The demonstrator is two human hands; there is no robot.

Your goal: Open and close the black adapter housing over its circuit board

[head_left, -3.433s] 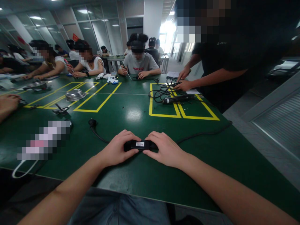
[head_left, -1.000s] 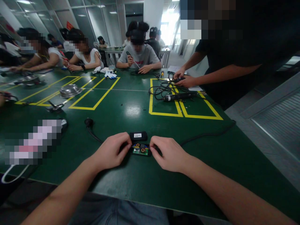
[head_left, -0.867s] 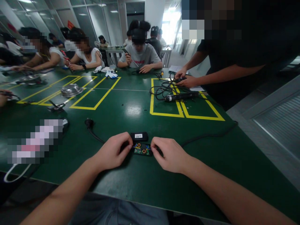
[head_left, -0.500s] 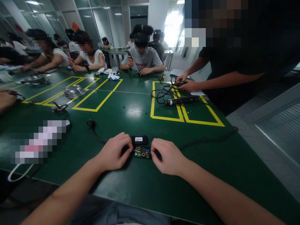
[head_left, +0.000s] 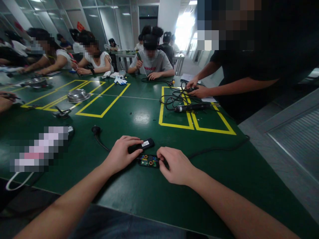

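Note:
An opened black case with a circuit board (head_left: 148,160) lies on the table, its copper coils and green parts facing up. My right hand (head_left: 175,165) is closed in a pinch at the case's right end, where a black cable (head_left: 219,150) comes in; its fingers hide the exact grip. Fingers apart, my left hand (head_left: 126,152) reaches over the left end, fingertips at the black cover (head_left: 148,143), thumb close to the board. The cover bears a white label and lies at a slant just behind the case. Another cord, ending in a black plug (head_left: 96,130), runs behind my left hand.
Across the table, a co-worker's hands (head_left: 194,87) hold part of a tangle of black cables near a black cylindrical tool (head_left: 191,108). A metal bowl (head_left: 78,95) stands at left. Nearer is a blurred-out pinkish object (head_left: 41,149). Yellow tape (head_left: 176,126) marks the green table.
My left hand has loosened its pinch at the case's left end and spread its fingers toward the cover. The cover has turned to a slant. My right hand stays at the right end.

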